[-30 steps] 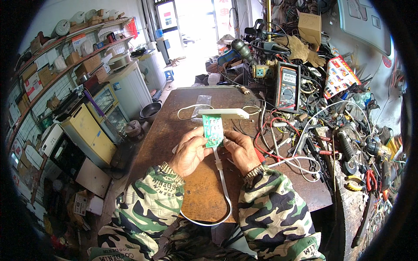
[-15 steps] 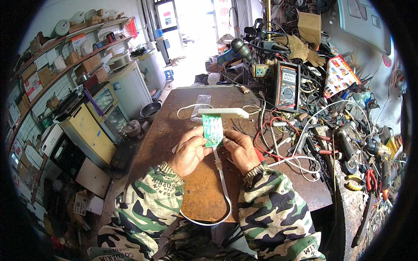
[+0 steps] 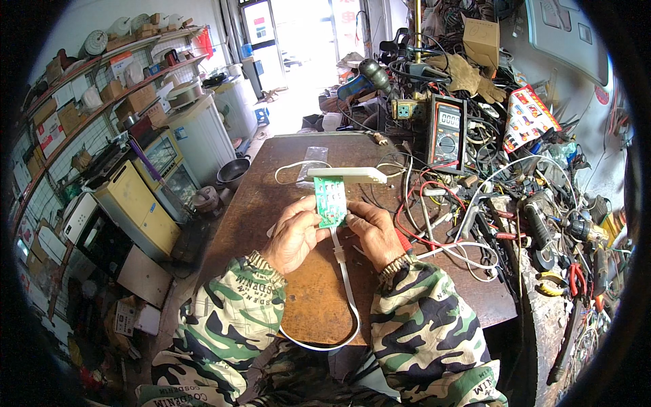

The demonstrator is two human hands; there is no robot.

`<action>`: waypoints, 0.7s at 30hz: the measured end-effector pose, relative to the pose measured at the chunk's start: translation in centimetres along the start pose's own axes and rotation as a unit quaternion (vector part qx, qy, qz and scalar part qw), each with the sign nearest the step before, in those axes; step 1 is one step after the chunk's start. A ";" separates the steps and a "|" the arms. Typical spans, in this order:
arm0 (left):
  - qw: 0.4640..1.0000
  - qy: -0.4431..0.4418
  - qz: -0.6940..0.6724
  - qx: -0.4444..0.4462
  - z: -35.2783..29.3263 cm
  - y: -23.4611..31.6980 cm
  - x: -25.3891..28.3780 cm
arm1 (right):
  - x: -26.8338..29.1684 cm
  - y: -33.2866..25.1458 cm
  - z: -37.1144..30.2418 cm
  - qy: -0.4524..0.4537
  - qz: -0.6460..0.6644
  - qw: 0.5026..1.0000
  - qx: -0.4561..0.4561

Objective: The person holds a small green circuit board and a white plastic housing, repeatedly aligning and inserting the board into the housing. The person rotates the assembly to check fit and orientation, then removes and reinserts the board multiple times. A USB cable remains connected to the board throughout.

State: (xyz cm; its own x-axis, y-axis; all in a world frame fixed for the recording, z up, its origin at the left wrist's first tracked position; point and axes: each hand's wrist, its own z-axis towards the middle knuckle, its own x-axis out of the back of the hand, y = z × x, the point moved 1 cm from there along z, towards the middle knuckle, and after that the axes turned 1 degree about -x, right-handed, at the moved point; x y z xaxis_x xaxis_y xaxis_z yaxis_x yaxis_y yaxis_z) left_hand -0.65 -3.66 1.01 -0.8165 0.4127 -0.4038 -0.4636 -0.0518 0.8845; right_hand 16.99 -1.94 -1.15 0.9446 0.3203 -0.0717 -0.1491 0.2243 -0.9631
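Between my two hands a small green circuit board (image 3: 331, 200) is held up over the brown wooden table. My left hand (image 3: 293, 234) pinches its left edge, fingers closed. At the lower right corner of the board, my right hand (image 3: 371, 230) grips it with thumb and fingertips. A white cable (image 3: 346, 275) with a connector runs down from the board's lower edge and loops toward me past the table's front edge. Just beyond the board's top lies a long off-white plastic casing (image 3: 349, 175); whether the two touch I cannot tell.
A multimeter (image 3: 446, 132) stands upright at the table's far right, its red and black leads near my right hand. Tangled cables, pliers (image 3: 576, 279) and other tools heap along the right. Beyond the casing lies a clear plastic bag (image 3: 314, 159). Shelves (image 3: 122, 95) line the left wall.
Almost nothing differs. Both hands keep their hold on the circuit board, which has shifted very slightly.
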 end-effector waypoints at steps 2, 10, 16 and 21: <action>1.000 0.003 -0.002 0.000 0.0 0.0 0.0 | 0.0 0.1 0.1 0.002 -0.008 1.000 0.010; 1.000 0.006 0.002 0.002 0.1 0.0 -0.2 | 0.1 0.1 0.0 0.001 0.001 1.000 0.006; 1.000 0.011 0.006 -0.001 0.0 0.1 -0.3 | -0.1 -0.7 -0.3 0.009 -0.006 1.000 -0.023; 1.000 0.013 0.004 0.001 0.0 0.1 -0.3 | -0.2 -1.1 -0.4 0.007 -0.004 1.000 -0.028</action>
State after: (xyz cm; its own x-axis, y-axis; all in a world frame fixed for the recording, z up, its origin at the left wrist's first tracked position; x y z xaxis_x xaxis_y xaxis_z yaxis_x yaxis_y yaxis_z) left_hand -0.46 -3.81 1.23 -0.8291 0.3884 -0.4021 -0.4559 -0.0534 0.8884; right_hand 17.08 -2.60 -0.18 0.9497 0.3057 -0.0672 -0.1254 0.1750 -0.9765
